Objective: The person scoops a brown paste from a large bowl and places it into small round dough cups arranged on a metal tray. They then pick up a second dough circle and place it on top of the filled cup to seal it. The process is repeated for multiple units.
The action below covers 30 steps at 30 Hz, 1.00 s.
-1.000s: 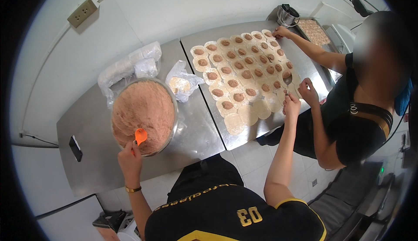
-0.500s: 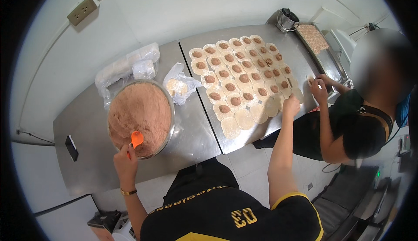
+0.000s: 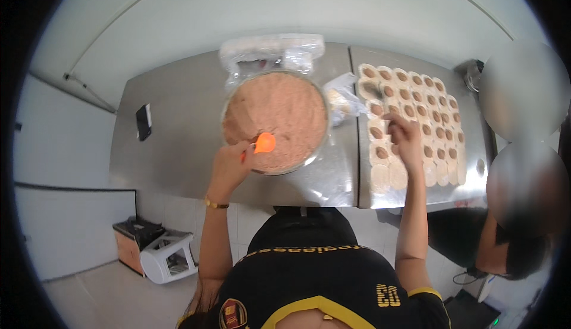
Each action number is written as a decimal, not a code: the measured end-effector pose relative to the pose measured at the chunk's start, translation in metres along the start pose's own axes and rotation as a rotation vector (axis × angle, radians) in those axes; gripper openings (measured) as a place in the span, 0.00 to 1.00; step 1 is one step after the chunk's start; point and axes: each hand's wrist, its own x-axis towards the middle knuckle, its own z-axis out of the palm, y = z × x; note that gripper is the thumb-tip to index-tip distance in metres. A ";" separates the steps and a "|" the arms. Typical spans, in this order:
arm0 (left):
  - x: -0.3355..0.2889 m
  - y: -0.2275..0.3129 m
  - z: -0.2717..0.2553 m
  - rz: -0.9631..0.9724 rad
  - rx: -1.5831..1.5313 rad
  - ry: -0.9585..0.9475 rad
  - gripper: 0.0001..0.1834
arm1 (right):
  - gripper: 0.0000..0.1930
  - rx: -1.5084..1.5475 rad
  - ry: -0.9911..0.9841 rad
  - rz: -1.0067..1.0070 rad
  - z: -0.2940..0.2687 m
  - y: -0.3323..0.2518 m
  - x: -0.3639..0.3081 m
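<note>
A wide bowl (image 3: 326, 114) of smooth, pinkish-brown filling (image 3: 279, 103) stands on the steel table before me. At its near edge my left hand (image 3: 232, 164) is closed round an orange spoon (image 3: 265, 142), its head over the filling. My right hand (image 3: 405, 140) hovers above several pale dough wrappers (image 3: 389, 176) laid in rows, most topped with a brown filling mound. Its fingers are closed on a thin spatula-like tool (image 3: 373, 92), smeared by motion. Some wrappers in the near row carry no filling.
Clear-wrapped packages (image 3: 270, 49) lie behind the bowl. An opened plastic bag (image 3: 344, 100) sits between bowl and wrappers, by the table seam (image 3: 355, 150). A phone (image 3: 144, 122) lies at left, a metal pail (image 3: 473, 76) at far right. Another person (image 3: 470, 234) stands at right.
My view has swung left, so the bowl now sits mid-picture. My right hand has moved from the wrappers' right side to their left side. The left hand still holds the spoon over the bowl.
</note>
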 end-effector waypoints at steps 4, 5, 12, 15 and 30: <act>-0.003 -0.007 -0.013 0.018 -0.009 -0.067 0.10 | 0.19 -0.661 -0.214 -0.590 0.107 -0.063 0.005; -0.002 -0.010 -0.014 0.040 -0.030 -0.054 0.10 | 0.18 -0.730 -0.257 -0.627 0.119 -0.070 0.005; -0.010 -0.024 -0.039 -0.107 -0.208 0.133 0.11 | 0.15 -1.050 -0.401 -0.611 0.130 -0.080 0.023; -0.012 -0.034 -0.035 -0.153 -0.162 0.129 0.12 | 0.14 -1.095 -0.253 -0.607 0.141 -0.081 0.053; -0.018 -0.022 -0.022 -0.352 -0.177 0.038 0.12 | 0.05 -1.090 -0.412 -0.528 0.161 -0.093 0.008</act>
